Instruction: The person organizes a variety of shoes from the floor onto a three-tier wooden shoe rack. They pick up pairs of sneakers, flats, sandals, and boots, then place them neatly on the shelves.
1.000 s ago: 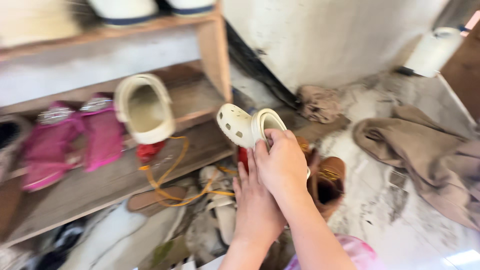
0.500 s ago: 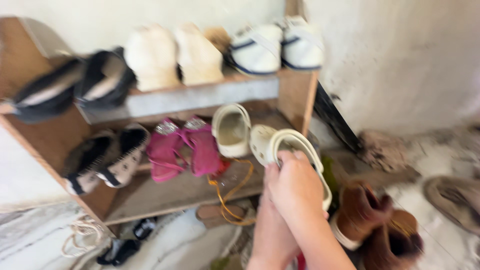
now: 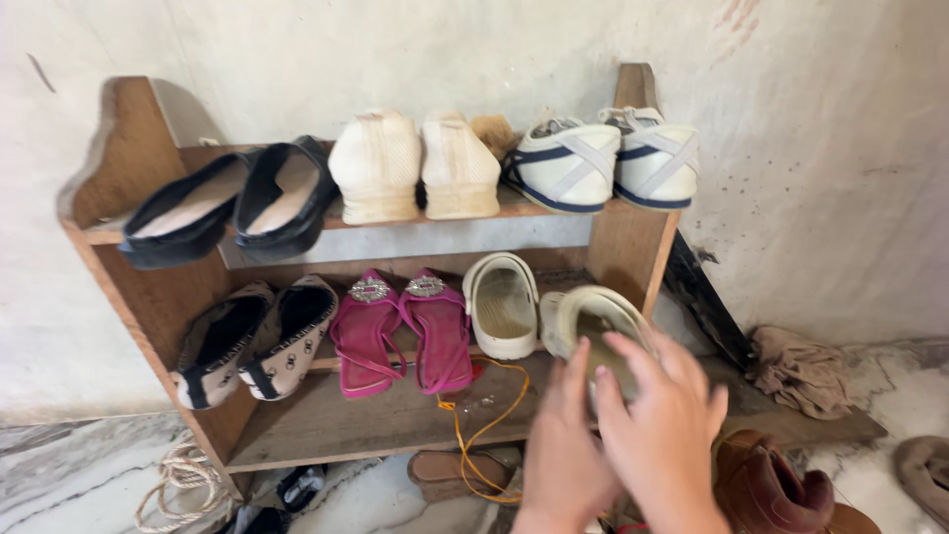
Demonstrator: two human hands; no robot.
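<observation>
Head view is showing both hands raised in front of a wooden shoe rack (image 3: 633, 237). Nearest the camera, the right hand (image 3: 667, 430) is wrapping its fingers over the heel end of a cream clog (image 3: 583, 321), gripping it, while the left hand (image 3: 565, 455) is pressing flat-fingered beside it, open and not clearly closing on anything. The held clog is sitting at the right end of the lower shelf, just beside its matching clog (image 3: 502, 305); half a second ago it was hanging lower and farther out from the shelf, and the frame was blurring. The view is now standing higher, so the whole rack is showing. Left of the clogs, pink sandals (image 3: 403, 331) and patterned slippers (image 3: 252, 341) are lying on the same shelf. Farther up, dark slip-ons (image 3: 232, 203), cream shoes (image 3: 415, 163) and white trainers (image 3: 603, 158) are lining the top shelf.
</observation>
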